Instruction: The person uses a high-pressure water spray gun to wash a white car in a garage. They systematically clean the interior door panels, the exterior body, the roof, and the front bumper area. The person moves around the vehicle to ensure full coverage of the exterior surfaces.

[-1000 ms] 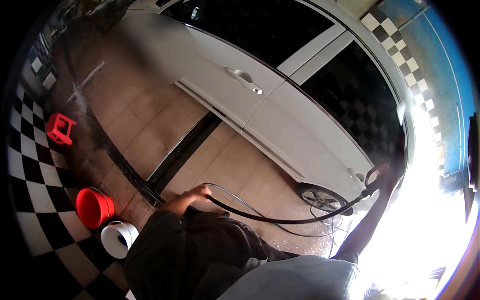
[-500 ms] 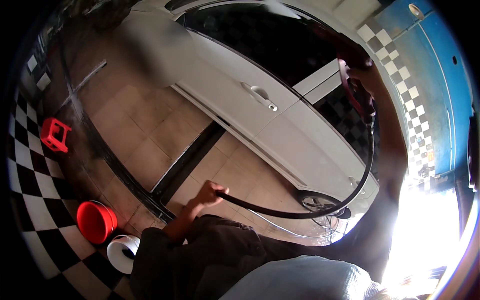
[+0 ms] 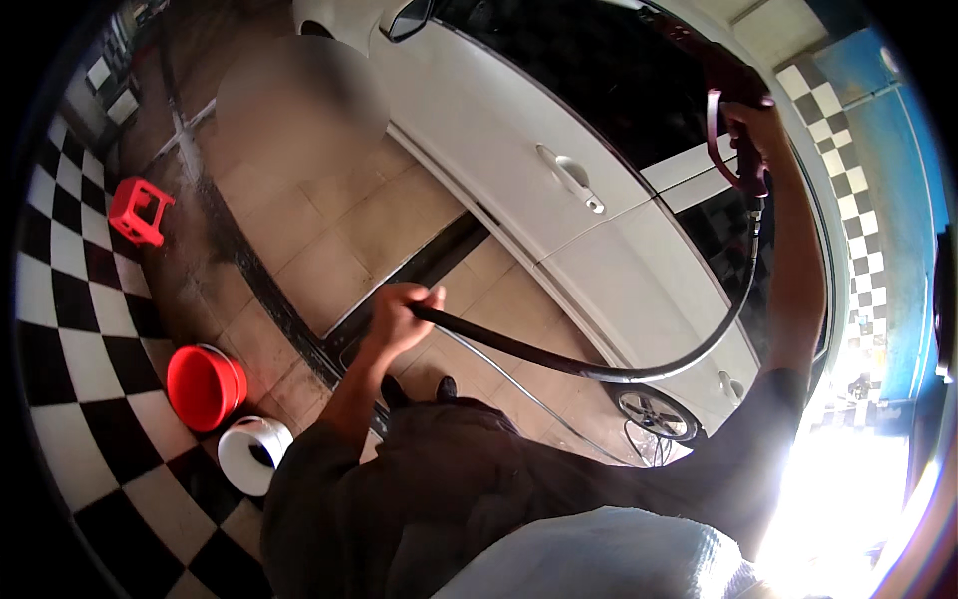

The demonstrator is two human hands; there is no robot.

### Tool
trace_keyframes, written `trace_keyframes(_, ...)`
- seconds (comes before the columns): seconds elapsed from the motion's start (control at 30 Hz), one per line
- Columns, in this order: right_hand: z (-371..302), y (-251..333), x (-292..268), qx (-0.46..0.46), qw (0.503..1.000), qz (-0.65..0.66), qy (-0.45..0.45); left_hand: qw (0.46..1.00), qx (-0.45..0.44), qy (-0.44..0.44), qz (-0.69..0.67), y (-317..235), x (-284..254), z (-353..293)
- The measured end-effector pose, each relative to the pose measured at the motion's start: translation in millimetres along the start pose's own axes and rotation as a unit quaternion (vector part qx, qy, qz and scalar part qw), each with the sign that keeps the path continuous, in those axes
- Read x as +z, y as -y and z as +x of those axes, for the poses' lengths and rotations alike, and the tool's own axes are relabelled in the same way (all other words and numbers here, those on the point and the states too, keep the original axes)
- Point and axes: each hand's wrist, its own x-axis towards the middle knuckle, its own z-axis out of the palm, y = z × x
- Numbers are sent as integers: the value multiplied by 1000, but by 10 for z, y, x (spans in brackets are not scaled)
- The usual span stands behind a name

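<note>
From where I stand, black-and-white checkered tiling [image 3: 75, 359] runs along the far left, with a red plastic stool [image 3: 127, 208] beside it. Below the stool, a red bucket [image 3: 200, 387] stands on the brown floor tiles [image 3: 329, 230], and a white bucket [image 3: 239, 457] sits just beside it, something dark inside. Next comes the person's left hand [image 3: 399, 317], its fingers wrapped around a thick black hose [image 3: 599, 373], near a dark strip [image 3: 439, 258] crossing the floor. Dark shoes [image 3: 446, 387] show just below that hand. The hose sags rightward in a long curve in front of a white car [image 3: 499, 150], which lies slantwise with its door handles and dark windows facing the person; a thin grey hose [image 3: 524, 387] trails lower down, toward the spoked wheel [image 3: 654, 411]. At upper right, the thick hose rises to a metal fitting under a dark maroon spray gun [image 3: 723, 72]. The right hand [image 3: 758, 128] holds the gun up, fingers closed around its grip, the barrel slanting up and leftward before the car's windows. Farthest right is a blue wall [image 3: 898, 140], with glaring light below it.
</note>
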Motion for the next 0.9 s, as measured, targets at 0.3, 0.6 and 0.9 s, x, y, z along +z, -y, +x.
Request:
trace_keyframes(0.3,-756,95,632,-1,992,-104,75,989,34,138,34,-117,959,-631)
trace_keyframes(0.6,-1145,-403,1022,-207,969,-113,68,972,10,232,29,-113,1358,-1163)
trace_keyframes(0.9,-1301,-172,1822,-143,919,-312,196,949,-40,306,62,-148,1342,-1368)
